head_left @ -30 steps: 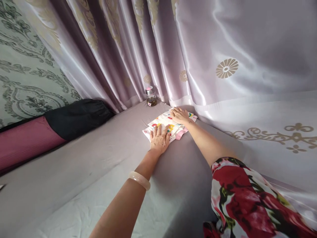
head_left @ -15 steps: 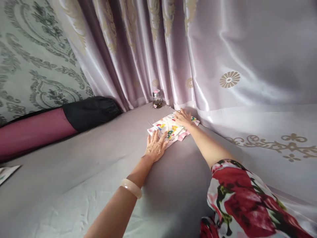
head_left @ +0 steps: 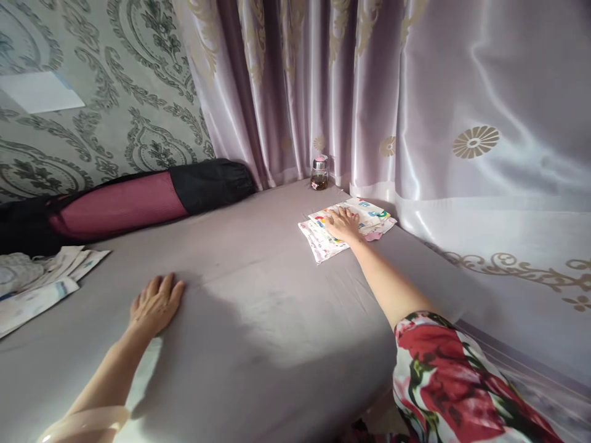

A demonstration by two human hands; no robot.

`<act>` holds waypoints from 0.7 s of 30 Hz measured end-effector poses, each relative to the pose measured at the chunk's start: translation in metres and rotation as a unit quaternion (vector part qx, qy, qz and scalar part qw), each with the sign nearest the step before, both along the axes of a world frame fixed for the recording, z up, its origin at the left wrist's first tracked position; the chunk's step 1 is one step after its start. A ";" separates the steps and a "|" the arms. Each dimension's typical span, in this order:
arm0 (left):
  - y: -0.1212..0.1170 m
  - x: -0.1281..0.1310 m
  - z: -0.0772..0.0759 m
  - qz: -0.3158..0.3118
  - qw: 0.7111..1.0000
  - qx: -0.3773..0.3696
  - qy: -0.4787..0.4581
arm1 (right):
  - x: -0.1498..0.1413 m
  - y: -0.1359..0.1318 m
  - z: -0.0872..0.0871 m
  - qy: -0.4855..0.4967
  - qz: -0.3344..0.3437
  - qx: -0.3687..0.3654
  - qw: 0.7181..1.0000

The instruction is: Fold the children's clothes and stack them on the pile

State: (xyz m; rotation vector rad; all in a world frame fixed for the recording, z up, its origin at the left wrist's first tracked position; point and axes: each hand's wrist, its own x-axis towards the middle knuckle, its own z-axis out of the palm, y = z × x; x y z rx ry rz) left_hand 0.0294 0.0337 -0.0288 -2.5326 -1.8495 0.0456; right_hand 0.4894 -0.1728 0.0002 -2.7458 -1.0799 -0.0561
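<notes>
A small pile of folded cloths, white with colourful prints and a bit of pink, lies on the grey sheet near the curtain. On top of it rests my right hand, palm down with fingers spread, holding nothing. Well to the left, my left hand is over the bare sheet, open, its fingers slightly apart. A pale bangle circles the left wrist. Whether the left palm touches the sheet, I cannot tell.
Behind the cloths stands a small glass jar with a silver and pink lid. More folded cloths lie at the left edge. A long maroon and black bag lies along the patterned wall. Lilac curtains hang behind and to the right.
My left hand has left the cloth pile and moved left over the sheet. My right hand stays on the pile, now nearer its middle. The view has turned left.
</notes>
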 end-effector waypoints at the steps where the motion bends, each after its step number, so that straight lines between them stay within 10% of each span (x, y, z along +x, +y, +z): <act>1: 0.003 -0.011 0.000 0.017 1.000 0.006 -0.004 | 0.000 0.000 -0.001 -0.003 0.000 0.001 1.000; 21: -0.003 -0.024 0.005 -0.007 0.999 0.026 -0.020 | -0.046 0.032 0.004 -0.005 0.092 -0.077 0.993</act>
